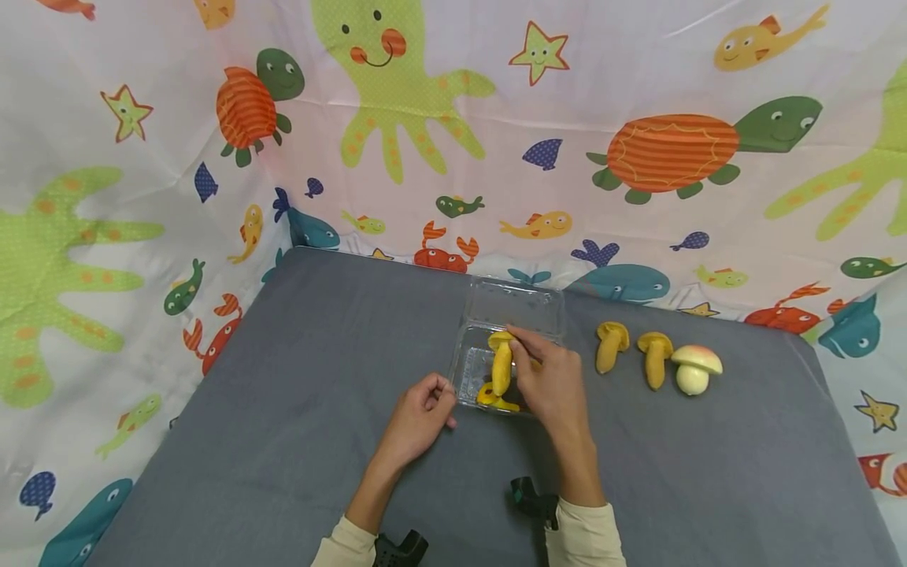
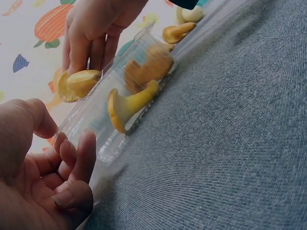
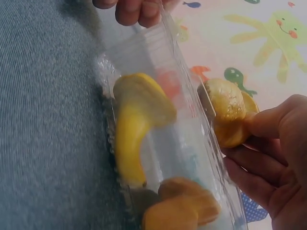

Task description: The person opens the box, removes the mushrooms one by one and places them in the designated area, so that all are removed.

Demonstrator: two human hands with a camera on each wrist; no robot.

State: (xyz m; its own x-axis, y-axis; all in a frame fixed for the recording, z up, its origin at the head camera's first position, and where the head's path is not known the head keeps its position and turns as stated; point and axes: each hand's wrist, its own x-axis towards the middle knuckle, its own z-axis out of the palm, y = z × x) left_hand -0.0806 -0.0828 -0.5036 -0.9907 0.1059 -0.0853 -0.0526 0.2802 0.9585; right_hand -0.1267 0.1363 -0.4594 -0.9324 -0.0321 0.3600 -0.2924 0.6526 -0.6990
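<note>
A clear plastic box [image 1: 471,370] lies with its lid [image 1: 513,303] folded back toward the wall. My right hand [image 1: 556,386] holds a yellow mushroom [image 1: 501,374] by thumb and fingers over the box; the right wrist view shows this mushroom [image 3: 223,112] just beyond the rim. At the box's near left corner, my left hand [image 1: 421,417] pinches the rim between thumb and finger, its other fingers loosely bent. Inside the box lie a yellow mushroom [image 2: 129,105] and a browner one [image 3: 180,206], the latter mostly hidden by my right hand in the head view.
Right of the box stand two brownish-yellow mushrooms [image 1: 611,346] and a rounder mushroom [image 1: 694,370] with a reddish cap. A grey cloth [image 1: 319,354] covers the table. Behind and to the left hangs a curtain [image 1: 453,79] printed with sea animals.
</note>
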